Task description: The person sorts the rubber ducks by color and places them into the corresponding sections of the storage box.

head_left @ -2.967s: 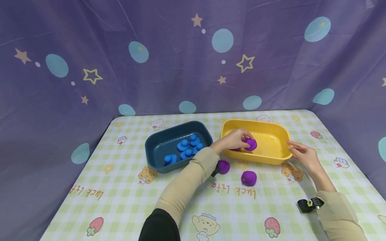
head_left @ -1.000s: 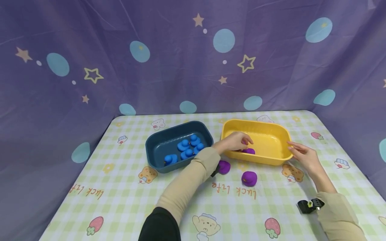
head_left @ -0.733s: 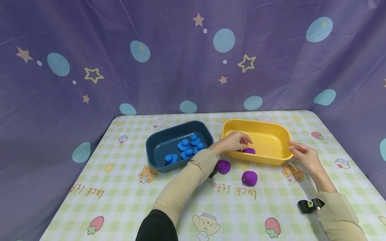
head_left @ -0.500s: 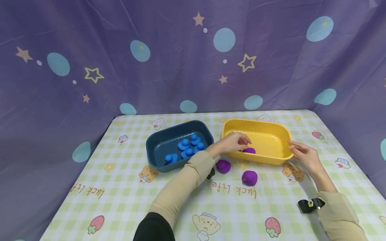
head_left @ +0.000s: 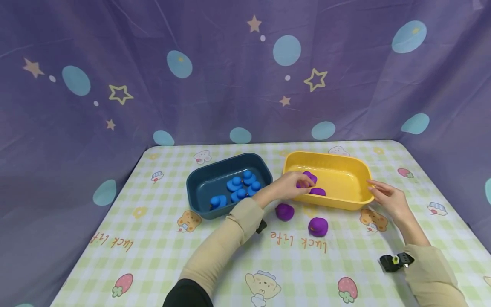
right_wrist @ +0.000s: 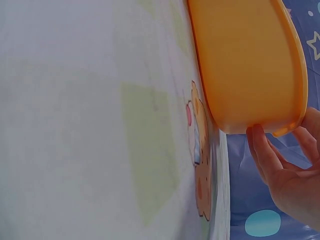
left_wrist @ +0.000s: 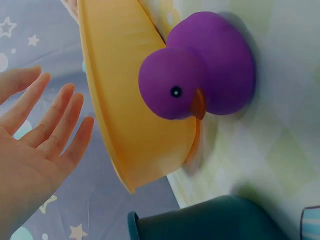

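Observation:
Over the left end of the yellow tub (head_left: 345,202) is my left hand (head_left: 288,185), fingers spread in the left wrist view and nothing held. Just beyond its fingers, purple rubber ducks lie in the tub, among them a purple duck (head_left: 318,192) near the front wall; the hand partly hides others. At the tub's right end, my right hand (head_left: 389,198) pinches the rim between thumb and fingers, as the right wrist view also shows. Two more ducks sit on the cloth in front: a purple rubber duck (head_left: 284,212) and a second purple rubber duck (head_left: 318,227).
A dark teal tub (head_left: 203,179) with several blue rubber ducks (head_left: 235,183) stands left of the yellow one, partly behind the left forearm. Both rest on a checked tablecloth (head_left: 153,256). A purple curtain (head_left: 215,102) hangs behind the table.
My left hand has let go of a purple rubber duck inside the yellow tub and drawn back to the left, uncovering more purple. My right hand keeps its place on the rim.

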